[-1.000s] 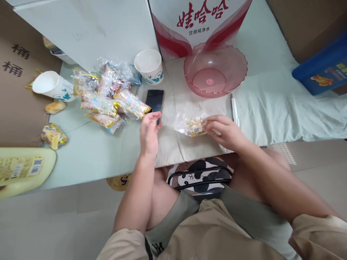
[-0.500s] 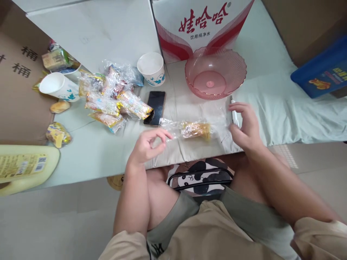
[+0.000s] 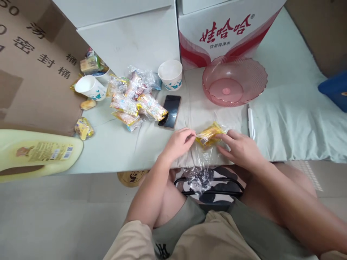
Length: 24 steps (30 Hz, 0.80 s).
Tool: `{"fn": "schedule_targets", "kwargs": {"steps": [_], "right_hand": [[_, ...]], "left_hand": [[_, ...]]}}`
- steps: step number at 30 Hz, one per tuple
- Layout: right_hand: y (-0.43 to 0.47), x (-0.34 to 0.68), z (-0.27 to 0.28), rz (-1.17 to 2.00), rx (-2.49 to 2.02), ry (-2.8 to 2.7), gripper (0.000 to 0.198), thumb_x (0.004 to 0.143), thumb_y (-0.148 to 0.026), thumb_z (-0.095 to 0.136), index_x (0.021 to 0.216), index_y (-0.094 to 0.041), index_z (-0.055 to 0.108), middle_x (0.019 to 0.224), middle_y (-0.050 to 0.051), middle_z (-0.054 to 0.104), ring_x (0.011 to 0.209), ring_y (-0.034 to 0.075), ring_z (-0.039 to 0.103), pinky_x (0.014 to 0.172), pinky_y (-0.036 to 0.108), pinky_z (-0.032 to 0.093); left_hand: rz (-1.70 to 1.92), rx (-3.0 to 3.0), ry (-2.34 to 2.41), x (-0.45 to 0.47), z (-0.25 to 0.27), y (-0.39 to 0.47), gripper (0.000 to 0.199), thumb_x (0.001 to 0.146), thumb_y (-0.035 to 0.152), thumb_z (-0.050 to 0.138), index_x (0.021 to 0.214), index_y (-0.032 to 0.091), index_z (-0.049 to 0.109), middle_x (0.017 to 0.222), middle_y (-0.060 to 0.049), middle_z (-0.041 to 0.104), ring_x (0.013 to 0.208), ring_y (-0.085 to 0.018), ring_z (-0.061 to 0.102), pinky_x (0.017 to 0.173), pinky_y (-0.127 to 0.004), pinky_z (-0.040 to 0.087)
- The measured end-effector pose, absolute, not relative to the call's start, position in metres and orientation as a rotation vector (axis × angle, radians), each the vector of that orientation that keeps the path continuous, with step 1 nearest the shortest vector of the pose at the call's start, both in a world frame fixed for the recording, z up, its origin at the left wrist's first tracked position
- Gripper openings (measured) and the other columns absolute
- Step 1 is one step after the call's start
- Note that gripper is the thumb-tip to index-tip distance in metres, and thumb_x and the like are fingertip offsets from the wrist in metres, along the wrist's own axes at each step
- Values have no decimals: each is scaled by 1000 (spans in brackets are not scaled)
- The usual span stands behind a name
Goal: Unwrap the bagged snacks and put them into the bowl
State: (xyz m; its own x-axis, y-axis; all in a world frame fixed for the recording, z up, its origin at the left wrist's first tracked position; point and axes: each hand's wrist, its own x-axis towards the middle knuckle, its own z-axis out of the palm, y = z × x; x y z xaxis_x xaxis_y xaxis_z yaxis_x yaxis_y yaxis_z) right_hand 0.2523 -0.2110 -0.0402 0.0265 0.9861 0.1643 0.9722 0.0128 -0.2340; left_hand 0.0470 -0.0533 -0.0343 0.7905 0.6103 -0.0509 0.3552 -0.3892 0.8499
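Note:
A small yellow snack packet (image 3: 210, 135) in a shiny wrapper with a barcode lies near the front edge of the cloth-covered surface. My left hand (image 3: 179, 143) is closed in a pinch at its left end. From the right, my right hand (image 3: 241, 147) has its index finger over the packet and its thumb below, gripping it. A clear plastic bag (image 3: 201, 177) hangs down from beneath the packet, over the edge. Just right of my right hand is a white pen-like tool (image 3: 251, 122).
A pink ribbed bowl (image 3: 234, 81) stands behind, before a white-and-red carton (image 3: 227, 34). Left of it are a phone (image 3: 170, 111), a paper cup (image 3: 170, 75), a pile of wrapped snacks (image 3: 135, 99) and a tilted cup (image 3: 90, 87). A pale yellow jug (image 3: 40, 153) lies far left.
Both hands have closed in on the packet from either side. The packet has turned, and the clear bag now hangs over the edge. The whole view has shifted, too.

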Motion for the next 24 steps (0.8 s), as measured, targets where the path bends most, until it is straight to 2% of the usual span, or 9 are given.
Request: {"fn": "schedule_targets", "kwargs": {"steps": [3, 6, 8, 10, 12, 15, 19, 21, 24], "right_hand": [[-205, 247, -44, 109, -1983, -1897, 39, 89, -33, 61, 126, -25, 63, 116, 16, 65, 97, 31, 64, 79, 44, 52], [-199, 245, -45, 319, -1818, -1682, 57, 84, -33, 67, 138, -25, 51, 136, 16, 59, 120, 34, 61, 95, 51, 53], [-196, 246, -45, 526, -1679, -1517, 53, 86, -37, 67, 135, -25, 51, 132, 14, 62, 118, 31, 63, 98, 50, 54], [-196, 245, -44, 708, -1553, -1353, 46, 88, -46, 69, 127, -25, 55, 123, 12, 66, 110, 28, 67, 95, 47, 56], [-195, 243, -45, 818, -1461, -1198, 50, 86, -56, 70, 124, -26, 57, 117, 9, 68, 103, 26, 69, 89, 44, 58], [-193, 244, -45, 796, -1468, -1069, 56, 82, -65, 71, 122, -28, 60, 116, 9, 68, 104, 26, 68, 89, 44, 58], [-178, 269, -34, 586, -1606, -948, 43, 88, -61, 65, 113, -26, 62, 106, 9, 68, 98, 26, 68, 86, 45, 58], [-169, 287, -24, 478, -1605, -871, 41, 94, -54, 59, 126, -28, 56, 109, 10, 68, 98, 26, 69, 83, 46, 58], [-164, 295, -15, 365, -1633, -967, 59, 94, -47, 61, 146, -32, 38, 124, 13, 64, 111, 28, 67, 86, 46, 58]], "left_hand": [[372, 1510, 737, 57, -30, -59, 15, 91, 37, 57, 88, 23, 58, 96, -6, 70, 89, -22, 69, 67, -33, 56], [317, 1013, 659, 66, -21, -67, 23, 84, 44, 61, 86, 24, 49, 92, -5, 69, 82, -22, 70, 48, -25, 43], [313, 825, 630, 69, -16, -69, 24, 77, 38, 63, 82, 23, 46, 86, -4, 69, 76, -21, 70, 45, -23, 38], [363, 729, 639, 70, -12, -68, 22, 72, 33, 61, 76, 22, 43, 75, -3, 65, 69, -18, 67, 48, -24, 41], [451, 700, 673, 69, -12, -64, 22, 72, 32, 58, 71, 22, 39, 64, 0, 56, 60, -14, 60, 52, -26, 46], [590, 729, 729, 64, -16, -55, 27, 77, 37, 55, 67, 23, 34, 57, 3, 40, 48, -9, 44, 47, -24, 41], [653, 777, 746, 53, -19, -43, 29, 77, 39, 56, 67, 23, 33, 58, 5, 32, 45, -7, 36, 42, -23, 31], [621, 801, 720, 48, -18, -40, 29, 77, 40, 56, 68, 23, 34, 59, 4, 33, 46, -9, 37, 41, -24, 29], [499, 802, 652, 43, -13, -41, 30, 76, 42, 58, 69, 24, 35, 62, 1, 39, 48, -11, 40, 39, -24, 24]]}}
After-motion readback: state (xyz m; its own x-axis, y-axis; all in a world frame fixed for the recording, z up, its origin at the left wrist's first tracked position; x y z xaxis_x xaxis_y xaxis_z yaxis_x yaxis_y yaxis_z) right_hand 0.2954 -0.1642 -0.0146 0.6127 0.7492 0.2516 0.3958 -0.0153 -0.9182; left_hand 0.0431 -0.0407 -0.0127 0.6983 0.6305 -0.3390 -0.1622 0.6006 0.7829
